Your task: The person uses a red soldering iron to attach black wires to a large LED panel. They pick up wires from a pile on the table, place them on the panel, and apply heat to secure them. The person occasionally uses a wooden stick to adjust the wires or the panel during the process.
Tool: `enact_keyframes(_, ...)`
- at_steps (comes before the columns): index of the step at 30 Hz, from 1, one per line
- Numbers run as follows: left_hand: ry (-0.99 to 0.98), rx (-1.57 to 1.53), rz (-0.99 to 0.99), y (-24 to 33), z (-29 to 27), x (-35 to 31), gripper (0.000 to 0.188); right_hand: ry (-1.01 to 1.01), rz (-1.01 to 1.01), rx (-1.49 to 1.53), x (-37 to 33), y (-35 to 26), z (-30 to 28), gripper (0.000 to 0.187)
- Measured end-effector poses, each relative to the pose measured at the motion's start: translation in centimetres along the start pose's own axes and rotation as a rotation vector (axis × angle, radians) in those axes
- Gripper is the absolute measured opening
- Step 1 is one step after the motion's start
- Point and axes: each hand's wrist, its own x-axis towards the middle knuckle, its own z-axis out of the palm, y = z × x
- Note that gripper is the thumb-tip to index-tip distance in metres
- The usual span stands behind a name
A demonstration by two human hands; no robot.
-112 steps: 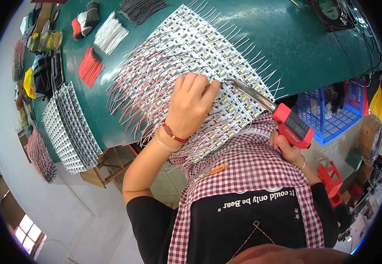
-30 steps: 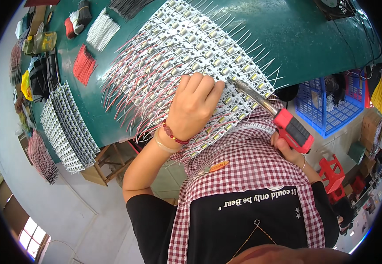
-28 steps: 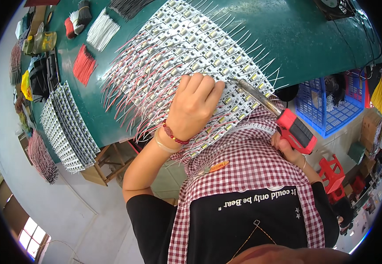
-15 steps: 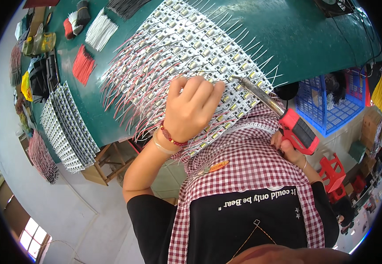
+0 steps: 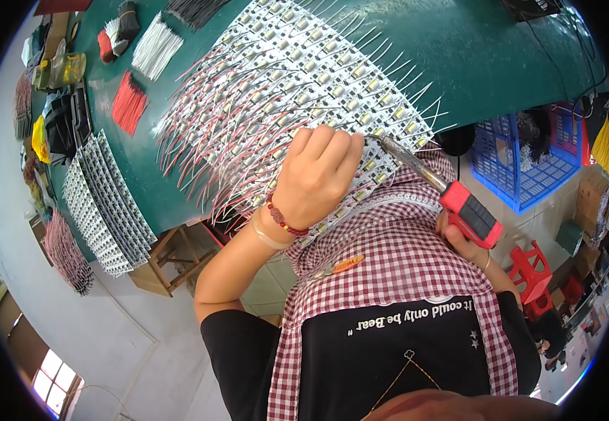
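Observation:
A white sheet of small LED boards (image 5: 371, 84) hangs partly over the edge of a green table (image 5: 480, 91). Thin red, white and black wires (image 5: 199, 151) fan out from its left side and lie across it. My left hand (image 5: 320, 168) rests on the sheet with its fingers curled in a pinch; whatever the fingertips hold is hidden. In my right hand (image 5: 459, 242) is a soldering iron (image 5: 471, 214) with a red and black handle. Its metal tip reaches the boards just beside my left fingertips.
On the table at left lie bundles of red wires (image 5: 129, 103), white wires (image 5: 157, 47) and black wires (image 5: 196, 8). A stack of LED board sheets (image 5: 108, 203) overhangs the left edge. A blue plastic crate (image 5: 522, 161) and a red stool (image 5: 529, 270) stand at right.
My left hand has shifted slightly right. The soldering iron's tip has moved a little to the right and nearer to me, and the board sheet has slid slightly.

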Motion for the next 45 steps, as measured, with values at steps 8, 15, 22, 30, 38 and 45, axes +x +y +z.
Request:
enact_keyframes(8, 0.021, 0.033, -0.027, 0.2, 0.0, 0.1, 0.025, -0.004, 0.005, 0.285, 1.2, -2.2, 0.2, 0.026)
enact_keyframes(15, 0.028, 0.0, -0.042, 0.2, 0.0, -0.1, 0.028, 0.005, 0.009, 0.194, 0.3, -0.5, 0.2, 0.025)
enact_keyframes(22, 0.023, -0.043, -0.004, -0.1, 0.2, -0.2, 0.026, 0.027, 0.0, 0.075, 0.2, -0.4, 0.4, 0.021)
enact_keyframes(30, 0.015, -0.018, 0.004, -0.1, 0.2, -0.1, 0.025, 0.027, -0.037, 0.109, 0.5, -1.5, 0.4, 0.019)
enact_keyframes(38, 0.025, 0.128, -0.011, 0.2, -0.1, 0.1, 0.022, 0.024, -0.018, 0.319, -0.1, -0.4, 0.6, 0.022)
enact_keyframes(45, 0.08, 0.045, -0.014, 1.5, -0.6, 0.2, 0.026, 0.036, 0.023, 0.363, -0.9, -0.6, 0.4, 0.023)
